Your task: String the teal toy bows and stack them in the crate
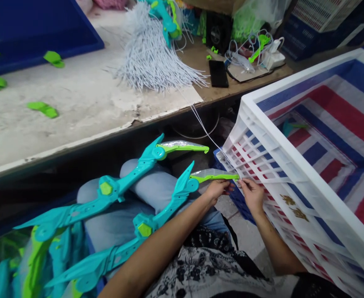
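Note:
A teal toy bow (157, 215) with a green tip lies across my lap, and my left hand (216, 188) is pinched on that green tip (214, 177). My right hand (252, 193) is pinched close beside it on a thin white string (205, 126) that runs up to the bench edge. A second teal bow (120, 186) lies across my knees just beyond the first. Both hands are closed, fingertips nearly touching at the bow's end.
A white slatted crate (293, 165) lined with striped sheet stands at my right. The bench (76, 103) ahead holds a bundle of white strings (151, 58), green parts (44, 108), a blue tray (39, 29) and a black phone (218, 73). More bows pile at lower left (20, 256).

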Demonstrator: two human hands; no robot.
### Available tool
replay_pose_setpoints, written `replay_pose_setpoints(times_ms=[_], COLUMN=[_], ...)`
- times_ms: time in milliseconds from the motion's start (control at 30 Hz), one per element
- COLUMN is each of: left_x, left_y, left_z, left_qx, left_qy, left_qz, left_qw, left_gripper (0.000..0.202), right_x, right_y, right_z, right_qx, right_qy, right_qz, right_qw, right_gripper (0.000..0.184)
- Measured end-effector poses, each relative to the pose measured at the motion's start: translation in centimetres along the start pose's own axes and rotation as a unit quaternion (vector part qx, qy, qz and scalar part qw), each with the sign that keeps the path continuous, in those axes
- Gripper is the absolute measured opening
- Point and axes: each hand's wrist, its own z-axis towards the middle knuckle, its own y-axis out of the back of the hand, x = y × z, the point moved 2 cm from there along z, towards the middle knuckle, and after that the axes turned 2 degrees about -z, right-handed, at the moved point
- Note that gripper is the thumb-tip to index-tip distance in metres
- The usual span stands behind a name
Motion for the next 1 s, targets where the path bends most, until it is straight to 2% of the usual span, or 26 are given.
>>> replay_pose_setpoints(times_ms=[167,300,433,533,633,700,767,833,900,933,1000], left_x=[0.2,0.4,0.4,0.3,0.0,-0.3,-0.5,-0.6,-0.4,-0.2,0.8], left_y=[-0.4,-0.9,-1.3,-1.6,-2.0,-1.8,-0.6,1.8,5.5,7.9,13.3], left_z=[0.5,1.2,1.5,1.4,0.9,-0.2,-2.6,-6.7,-12.3,-15.4,-21.7], left_qx=[0.027,0.035,0.034,0.024,0.009,0.003,0.007,0.014,0.0,-0.027,-0.117], left_qy=[-0.011,-0.028,-0.04,-0.042,-0.039,-0.029,-0.014,-0.006,-0.026,-0.028,-0.012], left_qz=[-0.009,-0.016,-0.008,0.014,0.047,0.076,0.107,0.15,0.237,0.276,0.335], left_qw=[1.0,0.999,0.999,0.999,0.998,0.997,0.994,0.989,0.971,0.96,0.935], left_gripper=[0.009,0.018,0.021,0.016,0.015,0.021,0.028,0.032,0.037,0.04,0.045], right_x=[0.6,0.4,0.2,-0.1,-0.4,-0.5,-0.5,-0.4,-0.2,-0.1,0.2], right_y=[-0.2,-0.1,0.0,-0.4,-1.0,-1.1,-0.8,-0.4,-0.1,0.0,0.1], right_z=[0.2,0.4,0.5,0.7,1.2,1.5,1.5,1.4,1.3,1.3,1.3], right_qx=[0.007,0.008,-0.004,-0.017,0.018,0.035,0.036,0.037,0.038,0.04,0.044], right_qy=[0.09,0.106,0.094,0.047,0.005,-0.002,-0.008,-0.018,-0.024,-0.027,-0.032], right_qz=[-0.043,-0.047,-0.037,-0.008,0.023,0.029,0.031,0.032,0.029,0.026,0.021], right_qw=[0.995,0.993,0.995,0.999,1.0,0.999,0.999,0.999,0.999,0.998,0.998], right_gripper=[0.02,0.02,0.022,0.025,0.027,0.028,0.03,0.032,0.033,0.033,0.033])
